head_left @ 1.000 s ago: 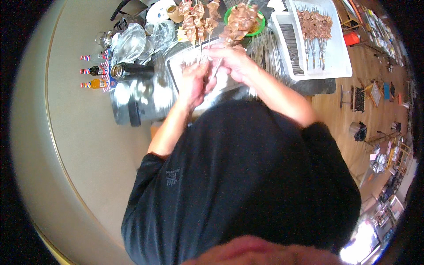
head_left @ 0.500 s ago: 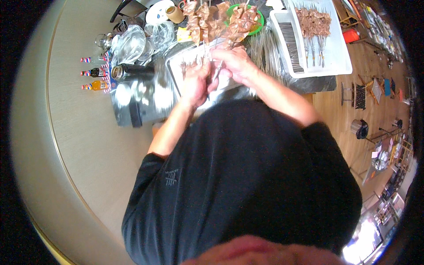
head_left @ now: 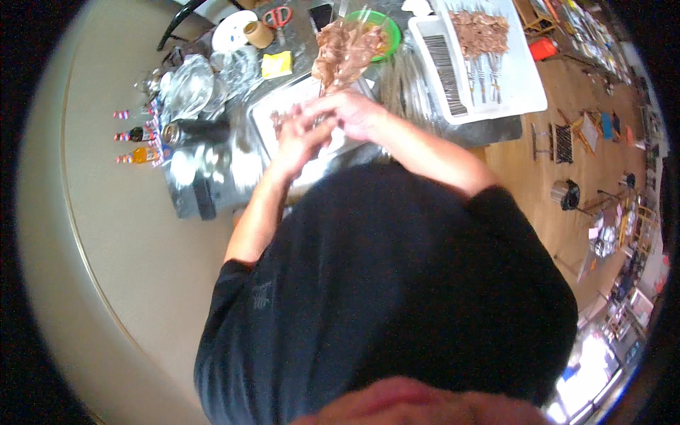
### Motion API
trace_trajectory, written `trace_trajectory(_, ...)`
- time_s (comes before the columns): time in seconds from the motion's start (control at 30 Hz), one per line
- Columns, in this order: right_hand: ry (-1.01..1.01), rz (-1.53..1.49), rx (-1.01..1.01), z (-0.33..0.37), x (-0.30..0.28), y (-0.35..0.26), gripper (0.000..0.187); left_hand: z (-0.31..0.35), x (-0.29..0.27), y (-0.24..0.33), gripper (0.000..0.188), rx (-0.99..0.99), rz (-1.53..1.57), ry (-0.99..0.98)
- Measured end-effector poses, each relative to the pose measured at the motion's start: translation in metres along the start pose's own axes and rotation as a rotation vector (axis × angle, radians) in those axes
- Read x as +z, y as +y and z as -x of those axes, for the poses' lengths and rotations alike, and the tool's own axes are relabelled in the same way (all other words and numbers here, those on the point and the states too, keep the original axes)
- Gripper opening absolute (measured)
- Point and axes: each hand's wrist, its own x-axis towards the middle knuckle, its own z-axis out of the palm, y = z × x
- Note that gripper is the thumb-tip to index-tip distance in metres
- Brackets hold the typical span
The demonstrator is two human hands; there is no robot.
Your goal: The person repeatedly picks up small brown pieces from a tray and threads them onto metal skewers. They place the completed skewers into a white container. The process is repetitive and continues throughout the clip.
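Both my hands meet over a white tray (head_left: 261, 122) on the dark table. My right hand (head_left: 360, 117) curls its fingers at the base of a bunch of meat skewers (head_left: 343, 53), whose brown, folded meat fans out beyond the hand; the fingers seem closed on the sticks. My left hand (head_left: 301, 145) lies just left of it, its fingers partly under the right ones and smeared by motion, so its grip is unclear. Small pale bits by the left fingertips are too blurred to name. A green basin (head_left: 394, 41) sits partly behind the meat.
Loose metal skewers (head_left: 404, 88) lie right of the tray. Farther right, a white bin (head_left: 524, 103) holds finished meat skewers (head_left: 480, 34); a smaller tray of bare sticks (head_left: 445, 67) stands beside it. A black flask (head_left: 202, 132), bottles (head_left: 145, 155), a yellow packet (head_left: 277, 64) and scissors (head_left: 277, 17) are leftward.
The view has shifted, bringing the scissors and a phone into sight. The meat, spread widely before, is now one bunch near the basin. My right hand has moved across over the left fingers.
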Motion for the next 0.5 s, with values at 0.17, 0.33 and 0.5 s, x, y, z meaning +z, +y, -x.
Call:
trace_trajectory(0.17, -0.022, 0.042, -0.158, -0.007, -0.015, 0.013, 0.030, 0.009, -0.026, -0.015, 0.021, -0.024, 0.592, -0.075)
trace_trajectory(0.33, 0.475, 0.664, -0.061, -0.014, -0.026, 0.028, 0.020, -0.010, -0.034, -0.043, 0.022, 0.032, 0.796, 0.185)
trace_trajectory(0.5, 0.156, 0.258, 0.155, -0.005, -0.014, 0.053, 0.022, -0.023, -0.025, -0.048, 0.044, -0.019, 0.875, 0.121)
